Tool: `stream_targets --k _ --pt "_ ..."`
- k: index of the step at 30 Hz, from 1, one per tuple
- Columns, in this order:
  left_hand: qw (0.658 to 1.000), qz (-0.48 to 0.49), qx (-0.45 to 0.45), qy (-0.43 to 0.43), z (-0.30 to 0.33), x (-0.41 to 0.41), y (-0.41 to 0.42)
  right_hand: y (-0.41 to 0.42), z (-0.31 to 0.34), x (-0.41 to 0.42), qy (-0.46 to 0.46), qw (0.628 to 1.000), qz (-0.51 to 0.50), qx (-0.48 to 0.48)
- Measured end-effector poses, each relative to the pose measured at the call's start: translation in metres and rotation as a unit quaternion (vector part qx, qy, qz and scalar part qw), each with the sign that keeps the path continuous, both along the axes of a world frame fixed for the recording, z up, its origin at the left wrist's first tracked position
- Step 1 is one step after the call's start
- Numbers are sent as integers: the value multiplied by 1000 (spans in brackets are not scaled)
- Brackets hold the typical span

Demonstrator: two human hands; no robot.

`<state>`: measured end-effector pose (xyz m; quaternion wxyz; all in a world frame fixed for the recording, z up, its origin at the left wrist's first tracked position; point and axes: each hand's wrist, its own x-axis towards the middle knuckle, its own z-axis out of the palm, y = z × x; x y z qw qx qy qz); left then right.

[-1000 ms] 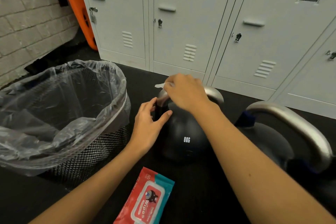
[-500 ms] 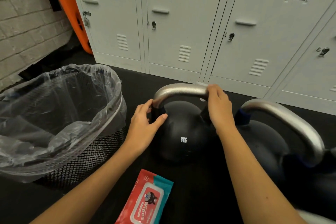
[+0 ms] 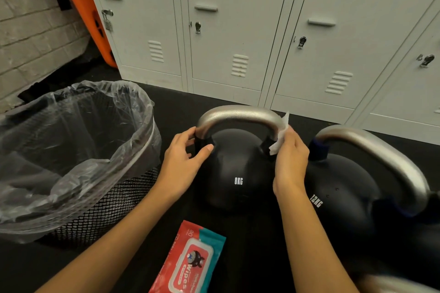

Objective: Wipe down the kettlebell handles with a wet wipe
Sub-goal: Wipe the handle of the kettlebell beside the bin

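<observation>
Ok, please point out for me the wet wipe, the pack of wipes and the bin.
wet wipe (image 3: 280,138): head view, on the white sheet beside the handle.
pack of wipes (image 3: 190,260): head view, on its red front label.
bin (image 3: 114,200): head view, on its black mesh wall.

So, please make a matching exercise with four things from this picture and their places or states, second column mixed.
Things:
1. wet wipe
2. wipes pack
3. 12KG kettlebell
4. bin liner

Places or states:
A. lies flat on the black floor, nearest the camera
B. clear plastic inside the mesh basket
C. pinched in the right hand at the handle's right end
D. stands right of the 8KG kettlebell

Pairs: 1-C, 2-A, 3-D, 4-B
</observation>
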<state>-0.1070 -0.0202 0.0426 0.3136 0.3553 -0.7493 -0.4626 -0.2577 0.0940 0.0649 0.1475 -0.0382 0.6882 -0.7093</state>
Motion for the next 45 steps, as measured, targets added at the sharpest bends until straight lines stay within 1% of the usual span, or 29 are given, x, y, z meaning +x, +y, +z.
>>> stream_targets --k 2,3,7,9,11,15,17,19,23,25,27,29,33,36,40,41,43,45 --pt "1000 -3 2 1 0 0 -1 -5 1 -2 36 999 -2 -1" --pt "1000 -4 2 2 0 0 -1 -7 -1 -3 32 999 -10 8" --pt "1000 -6 3 5 0 1 1 -5 -17 2 -80 996 -32 35" --pt "1000 -10 1 5 0 1 2 -3 -20 5 -90 995 -27 30" --pt "1000 -10 -2 4 0 1 2 -3 -12 4 -61 997 -35 17" --pt "1000 -7 -1 6 -1 1 1 -11 12 -3 50 999 -9 4" --pt "1000 -6 0 8 -2 1 1 -12 12 -4 54 999 -2 4" --pt "1000 -6 0 11 -2 1 1 -10 6 -4 15 1000 -9 4" --pt "1000 -8 0 11 -3 1 1 -4 11 -6 -100 995 -16 22" --pt "1000 -6 0 12 -4 0 1 -6 22 -10 -106 994 3 39" --pt "1000 -3 0 17 -4 0 1 -9 36 -13 -57 995 41 67" --pt "1000 2 -1 24 -5 1 -1 -16 48 -14 28 992 82 97" --pt "1000 5 2 24 -5 0 -3 -30 54 -1 209 961 133 125" --pt "1000 1 3 25 -5 1 -3 -34 42 9 298 935 140 129" --pt "1000 -3 6 28 -4 1 -2 -25 29 12 369 909 166 105" --pt "1000 -5 6 30 -4 1 -1 -22 26 10 375 907 164 97" --pt "1000 -7 7 29 -4 2 -1 -14 24 8 365 916 148 74" --pt "1000 -6 9 30 -5 2 -1 -7 24 9 313 941 122 41"
